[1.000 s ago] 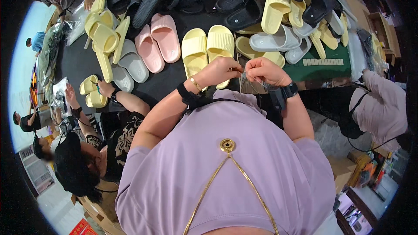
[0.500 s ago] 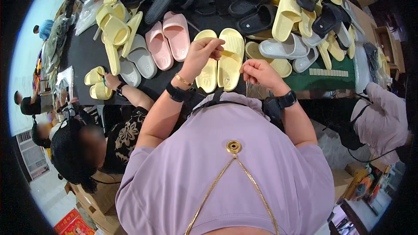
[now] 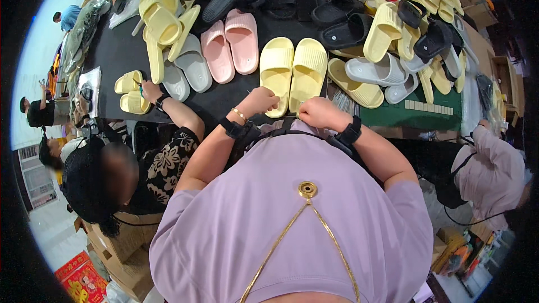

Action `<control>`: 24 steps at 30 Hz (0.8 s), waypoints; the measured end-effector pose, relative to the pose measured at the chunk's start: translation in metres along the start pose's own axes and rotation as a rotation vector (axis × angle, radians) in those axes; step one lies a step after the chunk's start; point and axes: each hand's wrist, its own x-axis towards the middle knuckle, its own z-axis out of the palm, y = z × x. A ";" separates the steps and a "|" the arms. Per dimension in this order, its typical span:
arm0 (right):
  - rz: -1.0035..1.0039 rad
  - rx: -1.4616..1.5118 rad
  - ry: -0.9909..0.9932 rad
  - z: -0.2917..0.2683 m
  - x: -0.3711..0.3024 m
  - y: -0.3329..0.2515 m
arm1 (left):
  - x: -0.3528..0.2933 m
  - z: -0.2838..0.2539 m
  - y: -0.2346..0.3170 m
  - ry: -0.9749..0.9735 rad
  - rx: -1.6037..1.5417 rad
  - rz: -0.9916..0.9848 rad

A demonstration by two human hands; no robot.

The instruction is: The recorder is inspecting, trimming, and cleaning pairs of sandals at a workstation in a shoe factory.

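Observation:
A pair of yellow slides lies side by side at the near table edge, toes pointing away: the left slide (image 3: 276,59) and the right slide (image 3: 310,59). My left hand (image 3: 259,101) is closed beside the left slide's heel, its curled fingertips over the sole's edge. At the right slide's heel my right hand (image 3: 325,114) forms a fist, knuckles up, covering part of the sole. Whether either hand pinches anything is hidden. To the left of the pair lie pink slides (image 3: 242,45) and grey slides (image 3: 193,67).
A co-worker's hand (image 3: 150,91) touches small yellow slides (image 3: 129,83) at the left. Black slides (image 3: 343,29), white slides (image 3: 373,70) and more yellow slides (image 3: 384,31) crowd the right. A green mat (image 3: 387,116) bears a strip of pale labels (image 3: 429,108).
Both hands have come down toward me, from the slides' straps and right side to their heels. My right hand has moved left and closed further. The whole view has shifted slightly.

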 end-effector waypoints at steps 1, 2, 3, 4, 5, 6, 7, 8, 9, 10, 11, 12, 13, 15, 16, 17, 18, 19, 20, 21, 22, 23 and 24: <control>0.004 -0.008 -0.012 -0.001 0.004 -0.001 | 0.004 0.003 -0.008 0.011 -0.014 0.001; 0.008 -0.017 -0.024 -0.001 0.008 -0.001 | 0.005 0.006 -0.013 0.037 0.001 0.026; 0.035 -0.010 -0.055 0.000 0.013 0.001 | 0.003 0.007 -0.013 0.061 0.019 0.052; 0.062 -0.003 -0.086 0.004 0.018 0.005 | 0.001 0.008 -0.012 0.084 0.037 0.078; 0.090 0.004 -0.117 0.007 0.022 0.008 | -0.001 0.007 -0.010 0.092 0.136 0.134; 0.109 0.018 -0.130 0.008 0.024 0.009 | -0.003 0.006 -0.011 0.085 0.178 0.196; 0.129 0.032 -0.143 0.009 0.025 0.010 | -0.006 0.005 -0.013 0.078 0.221 0.258; 0.150 0.046 -0.156 0.010 0.026 0.012 | -0.008 0.004 -0.014 0.069 0.265 0.320; 0.158 0.095 -0.162 0.010 0.026 0.012 | -0.012 0.004 -0.015 0.019 0.275 0.263; 0.167 0.144 -0.168 0.011 0.025 0.013 | -0.013 0.004 -0.018 -0.032 0.312 0.243; 0.176 0.193 -0.173 0.011 0.025 0.014 | -0.012 0.004 -0.022 -0.083 0.350 0.224; 0.191 0.236 -0.186 0.011 0.024 0.015 | -0.013 0.003 -0.022 -0.137 0.391 0.206; 0.206 0.279 -0.199 0.010 0.023 0.016 | -0.016 0.004 -0.017 -0.166 0.411 0.139; 0.221 0.340 -0.213 0.011 0.022 0.018 | -0.017 0.004 -0.022 -0.180 0.376 0.137; 0.221 0.359 -0.214 0.013 0.022 0.021 | -0.018 0.004 -0.024 -0.187 0.359 0.137; 0.222 0.377 -0.215 0.015 0.022 0.023 | -0.018 0.005 -0.024 -0.110 0.376 0.188; 0.235 0.427 -0.211 0.014 0.021 0.021 | -0.018 0.005 -0.023 -0.033 0.390 0.238; 0.248 0.477 -0.207 0.013 0.021 0.019 | -0.019 0.006 -0.022 0.044 0.403 0.288; 0.261 0.527 -0.203 0.012 0.020 0.017 | -0.020 0.006 -0.020 0.041 0.424 0.265; 0.229 0.552 -0.194 0.011 0.020 0.015 | -0.024 0.004 -0.014 0.040 0.445 0.243; 0.198 0.576 -0.186 0.010 0.020 0.013 | -0.026 0.003 -0.011 0.040 0.466 0.221; 0.166 0.600 -0.177 0.008 0.020 0.012 | -0.023 0.003 -0.013 0.008 0.458 0.198; 0.139 0.615 -0.175 0.008 0.019 0.010 | -0.020 0.004 -0.018 -0.023 0.451 0.175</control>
